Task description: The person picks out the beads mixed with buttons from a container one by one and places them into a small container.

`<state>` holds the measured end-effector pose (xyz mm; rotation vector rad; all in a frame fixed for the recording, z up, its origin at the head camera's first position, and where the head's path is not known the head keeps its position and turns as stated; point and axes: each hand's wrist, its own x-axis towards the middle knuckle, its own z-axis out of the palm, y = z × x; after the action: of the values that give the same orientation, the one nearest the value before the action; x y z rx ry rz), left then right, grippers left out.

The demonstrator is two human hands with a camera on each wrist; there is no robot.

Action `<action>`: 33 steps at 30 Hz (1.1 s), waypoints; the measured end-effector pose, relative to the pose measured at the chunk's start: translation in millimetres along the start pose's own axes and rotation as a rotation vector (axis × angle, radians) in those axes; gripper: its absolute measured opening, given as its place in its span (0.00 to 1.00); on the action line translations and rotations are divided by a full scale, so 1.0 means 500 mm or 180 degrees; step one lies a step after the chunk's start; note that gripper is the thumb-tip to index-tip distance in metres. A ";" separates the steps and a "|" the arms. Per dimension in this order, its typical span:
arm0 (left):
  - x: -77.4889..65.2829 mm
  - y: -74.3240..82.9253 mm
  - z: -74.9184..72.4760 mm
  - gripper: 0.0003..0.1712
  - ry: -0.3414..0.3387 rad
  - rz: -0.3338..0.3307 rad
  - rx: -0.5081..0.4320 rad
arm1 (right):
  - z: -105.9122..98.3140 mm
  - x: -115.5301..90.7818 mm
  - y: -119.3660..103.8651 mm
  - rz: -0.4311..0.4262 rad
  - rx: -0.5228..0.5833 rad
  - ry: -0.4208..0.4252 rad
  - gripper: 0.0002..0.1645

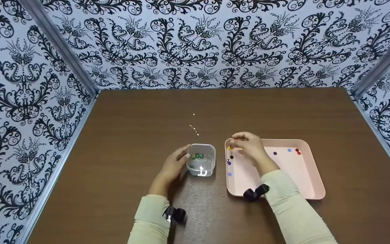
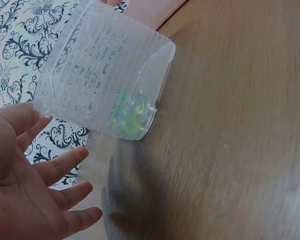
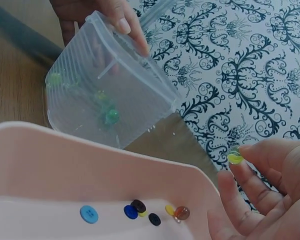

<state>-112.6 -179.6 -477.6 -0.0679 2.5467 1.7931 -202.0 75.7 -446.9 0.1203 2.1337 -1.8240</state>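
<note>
A clear plastic container (image 1: 200, 166) with several green-yellow marbles (image 2: 132, 117) in it stands on the table. My left hand (image 1: 174, 166) holds its left rim with thumb and index finger; the other fingers (image 2: 65, 167) are spread apart from the wall. Over the left far corner of the pink tray (image 1: 311, 183), my right hand (image 1: 251, 145) pinches a clear marble with a yellow swirl (image 3: 234, 155) between thumb and finger. Below it in the tray lie a light blue button (image 3: 89, 214), a dark blue button (image 3: 131, 212), a black button (image 3: 154, 219) and an amber marble (image 3: 182, 213).
The tray stands just right of the container, its raised wall between them. More buttons, including a red one (image 1: 299, 153) and a light blue one (image 1: 289, 150), lie at its far right. Small white specks (image 1: 194, 128) dot the brown table (image 1: 130, 135). Patterned walls (image 1: 195, 44) enclose it.
</note>
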 end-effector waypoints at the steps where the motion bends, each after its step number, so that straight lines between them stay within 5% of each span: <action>1: 0.000 0.000 -0.001 0.24 0.0003 0.0001 -0.0007 | 0.001 -0.001 -0.002 -0.0007 0.0009 -0.0005 0.17; 33: -0.001 0.001 -0.002 0.25 -0.0074 0.0111 -0.0028 | 0.033 -0.034 -0.016 -0.0203 0.0236 0.0052 0.16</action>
<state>-112.1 -180.5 -476.8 -0.0028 2.5399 1.8062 -184.9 60.9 -436.2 0.0856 2.1042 -1.9452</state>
